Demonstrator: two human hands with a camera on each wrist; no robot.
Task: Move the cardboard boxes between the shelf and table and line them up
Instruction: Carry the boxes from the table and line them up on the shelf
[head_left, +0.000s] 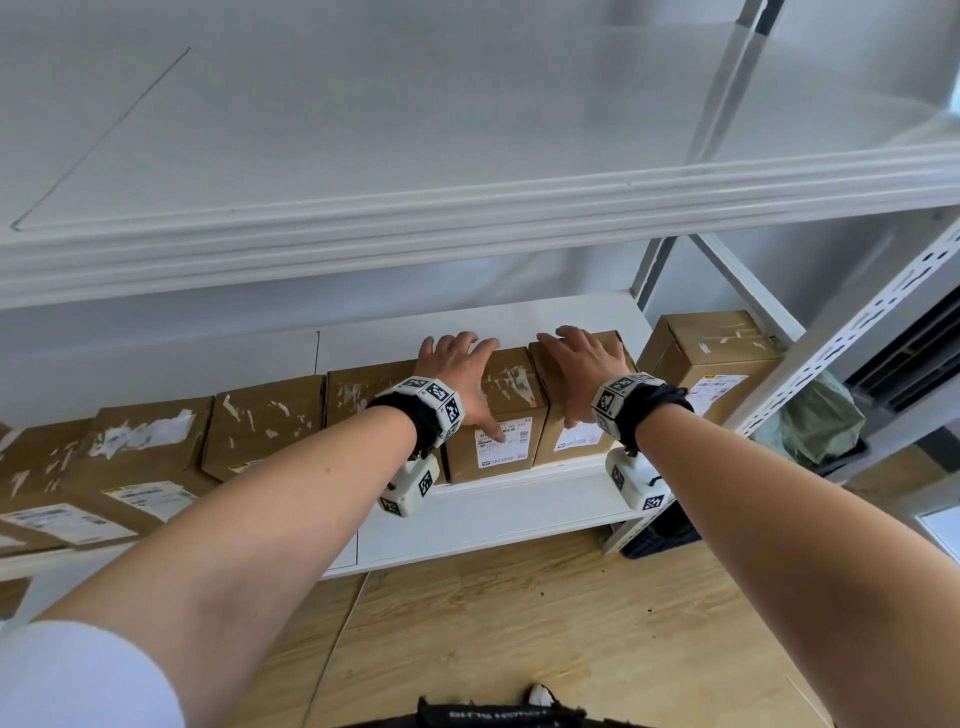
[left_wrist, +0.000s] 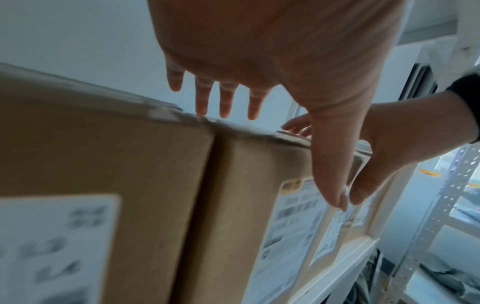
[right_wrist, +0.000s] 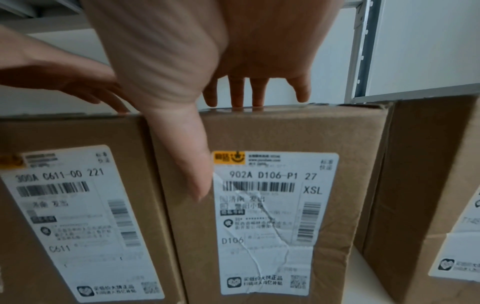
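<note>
Lining-up step, on the shelf (head_left: 488, 504). Left hand (head_left: 460, 366) lies flat, fingers spread, on one cardboard box (head_left: 498, 415); right hand (head_left: 582, 364) likewise on its neighbour (head_left: 571, 436). Neither grip is closed. Next, probably: nudge both fronts flush with the row.

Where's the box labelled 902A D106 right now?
On the lower shelf, under the right hand: the 902A D106 box stands between the 300A C611 box and the rightmost box.
</note>
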